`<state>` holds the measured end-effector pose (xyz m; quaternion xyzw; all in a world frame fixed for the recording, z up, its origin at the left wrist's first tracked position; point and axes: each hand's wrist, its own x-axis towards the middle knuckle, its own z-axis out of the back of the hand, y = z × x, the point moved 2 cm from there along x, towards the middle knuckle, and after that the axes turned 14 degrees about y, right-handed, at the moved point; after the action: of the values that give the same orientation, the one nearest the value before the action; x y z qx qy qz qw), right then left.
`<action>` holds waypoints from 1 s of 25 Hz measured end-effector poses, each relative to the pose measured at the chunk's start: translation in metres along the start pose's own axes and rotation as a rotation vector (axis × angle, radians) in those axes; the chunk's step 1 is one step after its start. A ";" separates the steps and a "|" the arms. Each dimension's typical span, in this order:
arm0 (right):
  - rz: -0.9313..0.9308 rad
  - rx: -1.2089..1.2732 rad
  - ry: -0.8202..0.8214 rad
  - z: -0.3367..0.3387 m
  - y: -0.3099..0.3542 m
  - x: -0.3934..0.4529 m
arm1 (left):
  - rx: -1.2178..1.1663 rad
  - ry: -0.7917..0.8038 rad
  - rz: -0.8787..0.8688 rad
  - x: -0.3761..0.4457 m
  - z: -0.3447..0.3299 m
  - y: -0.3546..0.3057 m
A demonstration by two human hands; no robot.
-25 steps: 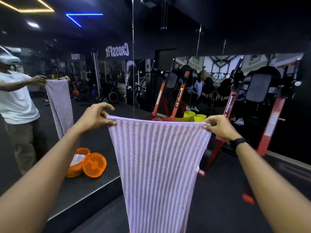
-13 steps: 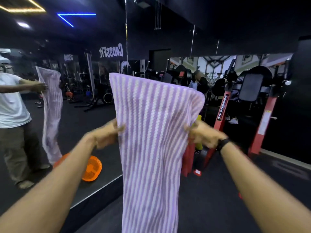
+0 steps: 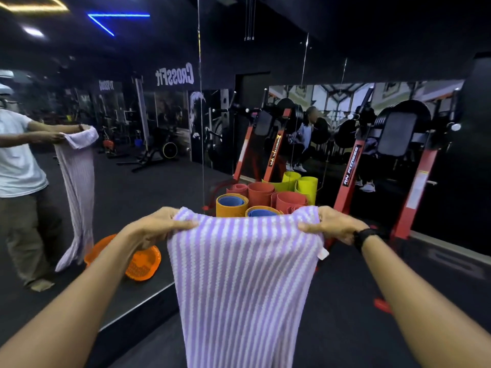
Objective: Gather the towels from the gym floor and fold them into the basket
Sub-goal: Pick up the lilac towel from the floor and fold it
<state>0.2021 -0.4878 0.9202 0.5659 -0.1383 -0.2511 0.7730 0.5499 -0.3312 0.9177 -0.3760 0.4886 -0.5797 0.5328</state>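
Note:
A purple and white striped towel (image 3: 239, 282) hangs in front of me, doubled over along its top edge. My left hand (image 3: 156, 228) grips the top left corner and my right hand (image 3: 332, 225) grips the top right corner, arms stretched forward. The towel's lower end runs out of the frame at the bottom. An orange basket (image 3: 140, 262) shows low at the left, seen in the wall mirror, partly hidden behind my left forearm.
A mirror wall (image 3: 159, 155) stands straight ahead and reflects me holding the towel at the left. Rolled mats (image 3: 265, 200) in orange, red and yellow stand behind the towel. Red-framed gym machines (image 3: 350, 171) stand at the right on the dark floor (image 3: 345, 301).
The towel's top edge was flipped up above my hands and has come back down folded over. My hands have dropped lower and now hold the doubled edge.

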 end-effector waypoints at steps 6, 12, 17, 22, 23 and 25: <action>0.103 0.216 0.009 -0.001 0.017 0.006 | -0.077 0.116 -0.089 -0.002 -0.009 -0.015; 0.146 0.383 -0.056 -0.002 0.005 0.006 | -0.264 0.053 -0.176 -0.001 -0.009 0.000; -0.116 0.116 0.055 -0.028 -0.026 0.007 | 0.028 0.169 -0.039 -0.001 -0.030 0.025; 0.057 0.564 -0.025 -0.039 -0.019 -0.003 | -0.246 0.125 -0.101 -0.007 -0.028 0.023; -0.008 0.483 0.074 -0.051 -0.021 -0.004 | -0.166 0.172 -0.067 -0.007 -0.031 0.024; 0.028 0.424 0.083 -0.057 -0.022 -0.004 | -0.229 0.123 -0.156 -0.007 -0.033 0.023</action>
<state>0.2221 -0.4446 0.8812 0.7237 -0.1638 -0.1822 0.6452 0.5251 -0.3178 0.8879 -0.4349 0.5524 -0.5818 0.4089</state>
